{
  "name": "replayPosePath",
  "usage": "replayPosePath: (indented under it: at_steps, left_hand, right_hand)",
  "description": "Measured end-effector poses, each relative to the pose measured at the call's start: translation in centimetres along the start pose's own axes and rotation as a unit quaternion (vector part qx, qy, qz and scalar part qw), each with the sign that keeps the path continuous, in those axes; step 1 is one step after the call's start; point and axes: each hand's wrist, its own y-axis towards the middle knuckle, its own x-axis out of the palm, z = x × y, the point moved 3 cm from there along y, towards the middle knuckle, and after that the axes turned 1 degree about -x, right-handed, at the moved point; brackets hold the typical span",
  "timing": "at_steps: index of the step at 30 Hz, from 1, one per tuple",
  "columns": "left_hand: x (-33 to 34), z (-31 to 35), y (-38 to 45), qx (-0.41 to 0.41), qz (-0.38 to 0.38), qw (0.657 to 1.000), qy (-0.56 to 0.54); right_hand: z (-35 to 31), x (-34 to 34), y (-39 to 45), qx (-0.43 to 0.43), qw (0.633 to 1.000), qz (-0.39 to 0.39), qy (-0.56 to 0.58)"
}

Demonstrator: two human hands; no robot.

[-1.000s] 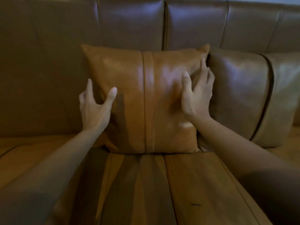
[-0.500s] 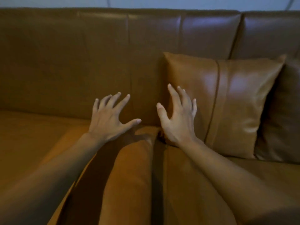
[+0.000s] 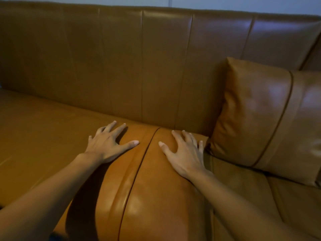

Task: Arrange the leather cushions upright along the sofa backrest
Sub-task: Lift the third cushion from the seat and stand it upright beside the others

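Observation:
A tan leather cushion (image 3: 149, 193) lies flat on the sofa seat in front of me, its centre seam running away from me. My left hand (image 3: 109, 145) rests near its far left corner, fingers spread. My right hand (image 3: 184, 153) lies palm down on its far right part, fingers apart. Neither hand has closed around it. A second tan cushion (image 3: 264, 115) stands upright against the sofa backrest (image 3: 139, 63) at the right, just beyond my right hand.
The brown leather seat (image 3: 38, 136) stretches to the left of the flat cushion. The backrest runs the full width behind. A pale wall (image 3: 243, 4) shows above the sofa.
My view has swung left, away from the upright cushion. Both hands have left that cushion and come down onto the cushion lying flat on the seat.

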Motion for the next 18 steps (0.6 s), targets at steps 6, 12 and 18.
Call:
replayPosePath:
  at_steps: [6,12,18]
  left_hand:
    - [1.6,0.3,0.3,-0.001,-0.014,0.998,-0.061]
    - [2.5,-0.2,0.5,-0.002,-0.017,0.996,-0.085]
    - [2.9,-0.1,0.5,-0.006,-0.013,0.996,-0.084]
  right_hand:
    - [1.0,0.5,-0.1,0.015,1.000,-0.010,-0.011]
    - [1.3,1.2,0.0,0.015,1.000,0.001,-0.010]
    - [1.5,1.3,-0.1,0.020,1.000,-0.010,0.000]
